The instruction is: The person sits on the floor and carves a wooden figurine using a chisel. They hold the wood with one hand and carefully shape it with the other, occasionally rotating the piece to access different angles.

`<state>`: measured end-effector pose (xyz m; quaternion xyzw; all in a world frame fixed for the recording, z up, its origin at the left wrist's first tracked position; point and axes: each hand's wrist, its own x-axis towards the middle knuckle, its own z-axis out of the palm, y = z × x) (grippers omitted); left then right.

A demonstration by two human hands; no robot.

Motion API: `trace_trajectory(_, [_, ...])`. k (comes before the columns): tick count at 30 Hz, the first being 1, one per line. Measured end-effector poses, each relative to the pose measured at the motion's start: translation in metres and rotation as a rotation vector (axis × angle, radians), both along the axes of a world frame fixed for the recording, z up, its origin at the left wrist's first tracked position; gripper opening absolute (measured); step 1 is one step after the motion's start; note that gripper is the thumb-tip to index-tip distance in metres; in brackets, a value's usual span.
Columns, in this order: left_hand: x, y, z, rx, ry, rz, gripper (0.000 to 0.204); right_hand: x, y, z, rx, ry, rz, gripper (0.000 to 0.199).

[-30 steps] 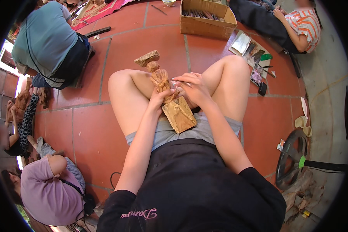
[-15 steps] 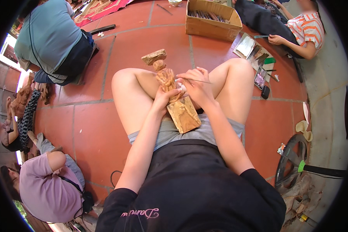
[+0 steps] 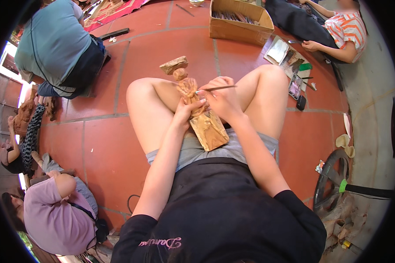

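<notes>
A carved wooden figure [image 3: 187, 86] stands tilted between my thighs, its square block base [image 3: 210, 131] near my lap and a rough slab of wood [image 3: 173, 65] at its far end. My left hand [image 3: 185, 111] is closed round its lower body, just above the base. My right hand [image 3: 223, 98] pinches a thin brown stick-like tool [image 3: 220, 88], held sideways with its near end against or very close to the figure's middle. Whether the tip touches the wood I cannot tell, and its exact kind is unclear.
Beyond my knees stands a cardboard box [image 3: 241, 28] of slim tools. On the tiled floor at right lie a phone [image 3: 296, 86], a small black case [image 3: 301, 103] and a sheet of papers [image 3: 277, 51]. Several people sit around; a black wheel-like base [image 3: 331, 179] stands at right.
My right hand has turned the thin tool, so its outer end points further up and it lies higher across the fingers. The white patch under the right fingers no longer shows. My left hand keeps its grip.
</notes>
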<state>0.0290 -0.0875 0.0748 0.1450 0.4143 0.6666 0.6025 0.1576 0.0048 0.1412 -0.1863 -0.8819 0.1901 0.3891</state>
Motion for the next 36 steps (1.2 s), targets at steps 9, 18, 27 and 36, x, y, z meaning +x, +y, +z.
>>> trace_trajectory(9, [-0.001, 0.004, 0.001, 0.009, 0.002, 0.068, 0.045, -0.001, -0.004, 0.005, 0.034, -0.061, -0.01, 0.009])
trace_trajectory(18, [0.001, 0.002, 0.005, 0.005, -0.02, 0.059, 0.047, -0.002, 0.0, -0.001, -0.015, -0.033, 0.0, 0.01])
trace_trajectory(27, [-0.001, 0.004, -0.002, 0.008, -0.011, 0.073, 0.05, -0.003, -0.009, 0.009, 0.029, -0.045, -0.045, 0.011])
trace_trajectory(36, [-0.001, 0.004, 0.003, 0.007, 0.002, 0.045, 0.05, -0.004, -0.005, 0.005, -0.02, -0.032, -0.049, 0.01])
